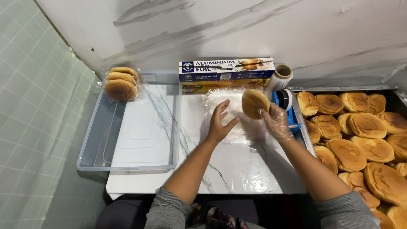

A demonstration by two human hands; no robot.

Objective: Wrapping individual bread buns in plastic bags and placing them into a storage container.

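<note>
I'm at a small food-packing station, likely a bakery's back room: a tray heaped with buns at three o'clock, foil box and cling-film roll at twelve, wrapped buns in a clear tub at ten.

We are seeing a clear plastic tub holding wrapped buns in its far corner, a foil box lying against the marbled wall, and a tray of buns sitting alongside
</note>
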